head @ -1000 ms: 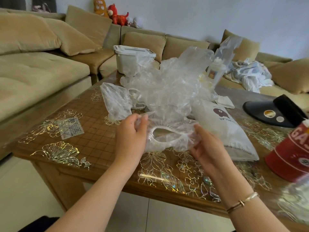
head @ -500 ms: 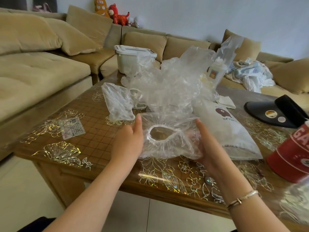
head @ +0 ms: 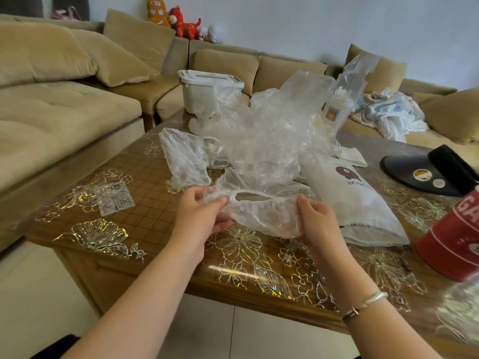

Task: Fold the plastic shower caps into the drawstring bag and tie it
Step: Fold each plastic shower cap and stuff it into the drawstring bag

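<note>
A clear plastic shower cap (head: 261, 211) with an elastic opening hangs just above the table between both hands. My left hand (head: 201, 216) pinches its left rim between thumb and fingers. My right hand (head: 317, 220) grips its right side with curled fingers. Behind it rises a crumpled heap of more clear shower caps (head: 264, 136), and one more cap (head: 184, 156) lies to the left. The white drawstring bag (head: 350, 200) with a brown bear print lies flat to the right, its mouth toward me.
The wooden table (head: 124, 229) has gold flower patterns and a near edge by my forearms. A white lidded box (head: 204, 92) stands at the back. A black visor (head: 427, 169) and a red can (head: 456, 239) sit at right. Beige sofas surround the table.
Both hands went from flat against the cap's sides to gripping its rim. The cap's opening has flattened into a narrow slot and the cap sits slightly lower.
</note>
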### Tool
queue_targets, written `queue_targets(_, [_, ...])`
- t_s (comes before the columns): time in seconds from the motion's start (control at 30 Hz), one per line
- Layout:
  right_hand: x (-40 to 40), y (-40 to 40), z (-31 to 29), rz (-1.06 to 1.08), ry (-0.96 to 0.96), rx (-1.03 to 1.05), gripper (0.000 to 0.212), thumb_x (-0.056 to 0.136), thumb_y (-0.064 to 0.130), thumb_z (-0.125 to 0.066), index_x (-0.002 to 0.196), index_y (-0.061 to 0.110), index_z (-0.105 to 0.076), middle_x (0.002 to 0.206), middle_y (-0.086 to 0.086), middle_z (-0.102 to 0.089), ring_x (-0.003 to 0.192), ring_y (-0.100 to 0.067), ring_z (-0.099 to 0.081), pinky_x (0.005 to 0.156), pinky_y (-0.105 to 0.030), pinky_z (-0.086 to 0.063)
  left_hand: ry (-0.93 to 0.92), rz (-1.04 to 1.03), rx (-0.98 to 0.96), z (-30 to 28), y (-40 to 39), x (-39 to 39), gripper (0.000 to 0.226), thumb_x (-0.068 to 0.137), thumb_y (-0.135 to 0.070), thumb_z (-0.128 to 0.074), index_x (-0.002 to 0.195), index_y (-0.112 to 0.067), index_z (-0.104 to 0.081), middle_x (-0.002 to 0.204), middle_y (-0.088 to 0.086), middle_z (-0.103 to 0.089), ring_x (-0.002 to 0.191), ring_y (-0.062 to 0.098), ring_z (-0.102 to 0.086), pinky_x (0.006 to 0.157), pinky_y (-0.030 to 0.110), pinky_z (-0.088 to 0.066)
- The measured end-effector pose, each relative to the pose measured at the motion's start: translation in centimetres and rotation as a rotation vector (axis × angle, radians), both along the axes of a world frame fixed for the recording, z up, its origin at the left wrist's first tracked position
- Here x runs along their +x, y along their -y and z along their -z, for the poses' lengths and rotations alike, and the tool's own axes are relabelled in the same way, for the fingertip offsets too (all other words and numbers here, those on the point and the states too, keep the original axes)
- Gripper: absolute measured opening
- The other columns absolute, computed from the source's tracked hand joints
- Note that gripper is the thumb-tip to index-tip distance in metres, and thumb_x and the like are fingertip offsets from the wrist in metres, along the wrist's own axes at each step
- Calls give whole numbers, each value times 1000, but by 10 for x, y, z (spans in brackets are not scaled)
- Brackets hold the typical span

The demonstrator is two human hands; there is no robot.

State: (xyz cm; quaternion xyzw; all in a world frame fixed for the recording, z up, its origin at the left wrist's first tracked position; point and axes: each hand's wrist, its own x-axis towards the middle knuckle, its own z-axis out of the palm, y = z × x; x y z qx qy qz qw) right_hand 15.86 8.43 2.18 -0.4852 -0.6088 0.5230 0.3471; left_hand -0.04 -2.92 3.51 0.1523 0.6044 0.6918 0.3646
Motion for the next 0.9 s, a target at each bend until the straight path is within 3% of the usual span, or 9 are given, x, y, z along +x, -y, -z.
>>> queue_targets(0.1, [4, -4, 2, -9, 108, 110, 47, 104, 32, -43, 83, -6, -60, 69, -15, -49, 56, -23, -44, 51, -30, -40, -471, -77, -82, 5, 0, -1, 36, 91, -9, -66, 121, -19, -48, 91, 2, -64, 42, -1, -56, 43, 12, -45])
queue_targets(0.17, [8, -9, 4, -8, 234, 216, 43, 104, 29, -44, 80, -3, -59, 64, -15, -49, 55, -21, -45, 52, -29, -38, -617, -56, -140, 7, 2, -2, 35, 90, -18, -69, 119, -19, -49, 91, 3, -63, 52, 3, -61, 45, 16, -45])
queue_targets(0.3, [13, -10, 4, -31, 419, 382, 19, 101, 26, -51, 114, 16, -60, 84, 2, -62, 71, -7, -57, 59, -21, -41, -861, 12, -444, 10, 7, -6, 47, 88, -36, -70, 128, -23, -48, 88, -10, -54, 75, 9, -57, 59, 28, -46])
queue_targets(0.4, [15, -5, 3, -77, 466, 454, 31, 97, 22, -57, 127, 16, -51, 95, 5, -58, 80, -3, -54, 66, -18, -43, -1009, 104, -618, 8, 12, -4, 61, 87, -49, -66, 135, -23, -40, 97, -12, -52, 82, 10, -55, 59, 25, -41])
queue_targets(0.5, [18, -1, 0, -147, 425, 607, 23, 93, 23, -60, 116, 22, -57, 112, 9, -50, 97, -6, -54, 89, -30, -50, -1138, 104, -619, 11, 12, -4, 72, 80, -56, -69, 138, -27, -37, 132, -3, -38, 119, 20, -41, 95, 34, -41])
queue_targets(0.6, [21, 7, -6, -331, 367, 682, 15, 91, 36, -58, 103, 29, -63, 106, 19, -54, 101, 1, -53, 89, -22, -45, -1189, 128, -395, 8, 12, -5, 49, 82, -43, -72, 123, -34, -49, 128, -10, -32, 123, 16, -26, 102, 31, -27])
queue_targets(0.7, [26, 13, -8, -510, 427, 661, 32, 82, 59, -58, 105, 37, -61, 106, 22, -59, 104, 6, -54, 90, -15, -43, -1190, 246, -198, 9, 12, -5, 20, 87, -25, -69, 102, -35, -62, 115, -19, -45, 114, 3, -30, 98, 24, -24])
queue_targets(0.77, [30, 13, -5, -584, 484, 646, 46, 74, 67, -62, 111, 41, -58, 113, 25, -57, 109, 9, -52, 94, -14, -42, -1171, 340, -150, 11, 12, -5, 19, 87, -19, -69, 99, -33, -64, 110, -21, -48, 110, -1, -37, 97, 21, -28])
queue_targets(0.9, [41, 13, -2, -663, 521, 594, 67, 70, 56, -76, 129, 40, -47, 122, 30, -52, 116, 12, -48, 98, -12, -42, -1103, 497, -229, 14, 13, -6, 32, 81, -22, -76, 108, -32, -60, 109, -26, -44, 105, -4, -44, 78, 7, -33])
